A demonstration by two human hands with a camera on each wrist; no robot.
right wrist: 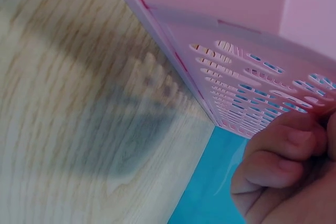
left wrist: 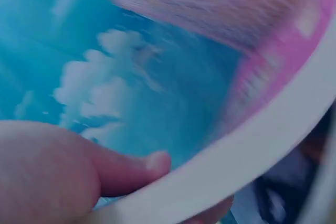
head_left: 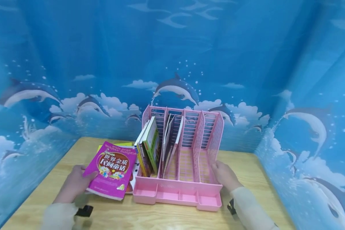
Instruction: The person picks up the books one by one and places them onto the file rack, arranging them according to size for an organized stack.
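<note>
My left hand (head_left: 76,182) grips a purple book (head_left: 110,183) by its left edge, thumb over the cover. The left wrist view shows the thumb (left wrist: 131,171) against the book's pale page edge (left wrist: 252,142). The book is tilted above other books at the left of a pink desk file rack (head_left: 168,183). My right hand (head_left: 226,175) holds the rack's right side wall; in the right wrist view its fingers (right wrist: 278,156) are curled at the slotted wall (right wrist: 247,85). Several books (head_left: 152,143) stand in the rack's two left compartments.
Under the purple book, a yellow-edged book (head_left: 123,144) and another book (head_left: 134,175) partly show. Small open trays (head_left: 189,196) run along the rack's front. The wooden table (head_left: 247,163) meets blue dolphin-print curtains (head_left: 118,64) at the back and sides.
</note>
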